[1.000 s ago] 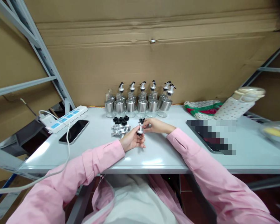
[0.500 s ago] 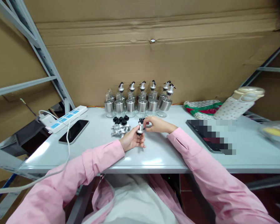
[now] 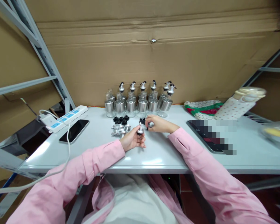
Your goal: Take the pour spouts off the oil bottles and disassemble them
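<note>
My left hand [image 3: 132, 140] is closed around a silver pourer spout [image 3: 140, 130] with a black base, its tip pointing up. Just to the right, my right hand [image 3: 160, 124] pinches a small black part [image 3: 147, 128], apart from the spout by a narrow gap. Behind the fingers lie more small black pieces [image 3: 142, 120], partly hidden by my right hand. Left of the spout is a heap of loose silver spouts [image 3: 118, 130], with several black stoppers [image 3: 121, 119] just behind it.
Several glass bottles [image 3: 131, 106] with steel bands stand in rows at the back, some topped with pourers. On the left are a phone [image 3: 74, 131] and a power strip [image 3: 66, 119]. A tablet [image 3: 203, 133], a dotted bottle [image 3: 235, 104] and a patterned cloth [image 3: 202, 109] are on the right.
My right hand has shifted slightly right, away from the spout, with the small black part between its fingers. My left hand stays in place holding the spout.
</note>
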The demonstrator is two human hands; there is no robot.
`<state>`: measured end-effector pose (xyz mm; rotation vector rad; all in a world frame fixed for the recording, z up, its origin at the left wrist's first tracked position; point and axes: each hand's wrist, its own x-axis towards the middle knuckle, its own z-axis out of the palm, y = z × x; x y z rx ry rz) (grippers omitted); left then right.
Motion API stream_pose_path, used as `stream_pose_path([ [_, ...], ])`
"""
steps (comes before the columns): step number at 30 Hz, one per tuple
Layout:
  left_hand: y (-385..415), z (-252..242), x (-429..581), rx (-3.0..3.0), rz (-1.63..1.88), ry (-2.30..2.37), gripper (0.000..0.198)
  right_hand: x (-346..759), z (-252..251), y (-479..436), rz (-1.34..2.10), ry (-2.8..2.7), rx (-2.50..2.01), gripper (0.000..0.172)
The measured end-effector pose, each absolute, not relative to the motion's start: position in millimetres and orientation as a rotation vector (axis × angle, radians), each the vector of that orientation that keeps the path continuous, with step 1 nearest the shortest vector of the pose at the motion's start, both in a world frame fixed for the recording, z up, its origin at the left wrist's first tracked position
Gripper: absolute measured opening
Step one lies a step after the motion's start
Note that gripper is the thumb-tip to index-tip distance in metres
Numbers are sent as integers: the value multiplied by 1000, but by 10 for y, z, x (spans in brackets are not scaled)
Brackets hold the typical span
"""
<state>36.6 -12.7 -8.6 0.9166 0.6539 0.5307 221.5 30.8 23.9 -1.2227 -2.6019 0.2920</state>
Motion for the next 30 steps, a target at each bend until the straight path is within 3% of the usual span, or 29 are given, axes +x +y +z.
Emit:
stream_pose_path([
  [6,-121,-92,365,925,526,653,47,2223,190,321,300,-2616,-1212,19],
  [14,-166,23,347,977,647,574,42,2248,143,346,327,-2607,-1173,14],
  [21,2,285,91,950,779,488,39,2099,267,196,4,-2202,-869,48],
  [30,-86,168,191,919,501,478,54,1944,256,80,-488,-2189,-673,26],
])
